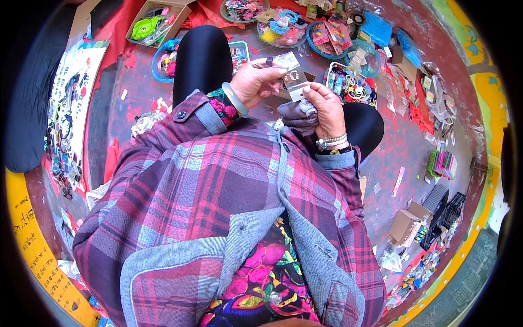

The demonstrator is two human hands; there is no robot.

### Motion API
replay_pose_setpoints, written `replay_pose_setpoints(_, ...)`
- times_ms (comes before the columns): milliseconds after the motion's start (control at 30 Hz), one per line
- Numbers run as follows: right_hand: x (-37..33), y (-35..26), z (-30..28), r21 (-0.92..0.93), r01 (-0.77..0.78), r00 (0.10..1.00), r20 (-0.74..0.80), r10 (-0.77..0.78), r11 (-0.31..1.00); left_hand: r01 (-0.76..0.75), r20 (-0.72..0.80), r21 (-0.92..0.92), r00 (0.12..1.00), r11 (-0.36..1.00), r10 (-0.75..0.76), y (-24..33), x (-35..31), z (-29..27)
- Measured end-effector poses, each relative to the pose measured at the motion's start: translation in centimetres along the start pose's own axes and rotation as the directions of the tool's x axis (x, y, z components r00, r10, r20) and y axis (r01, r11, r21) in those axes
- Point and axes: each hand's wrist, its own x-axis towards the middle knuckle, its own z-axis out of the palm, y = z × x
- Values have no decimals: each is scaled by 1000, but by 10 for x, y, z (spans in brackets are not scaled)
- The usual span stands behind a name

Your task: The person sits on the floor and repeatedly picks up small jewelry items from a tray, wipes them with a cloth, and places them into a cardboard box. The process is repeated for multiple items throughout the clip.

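Observation:
Between my two hands is a small clear plastic packet with a dark card and what look like small gold-coloured earrings in it. My left hand pinches its upper left side. The lower end is gripped between thumb and fingers of my right hand. A grey-purple cloth lies below the packet, against my right hand; I cannot tell whether that hand touches it. Beyond the packet, a white basket holds hair ties and small goods.
Round trays of accessories, among them a blue-rimmed tray, stand ahead. At upper left is an open cardboard box with a green packet. Sunglasses hang on a white board at left. Colourful small baskets and a cardboard box sit at right.

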Motion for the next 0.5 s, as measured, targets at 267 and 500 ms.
replay_pose_setpoints(267, -1, -4, 0, -144, 156, 983, -73, -168, 977, 11, 27, 68, 1000, 998, -12, 0, -1, 0)
replay_pose_setpoints(500, -5, -14, -7, -246, 220, 966, -79, -245, 944, 64, 79, -30, 995, 997, -62, 6, 3, -7)
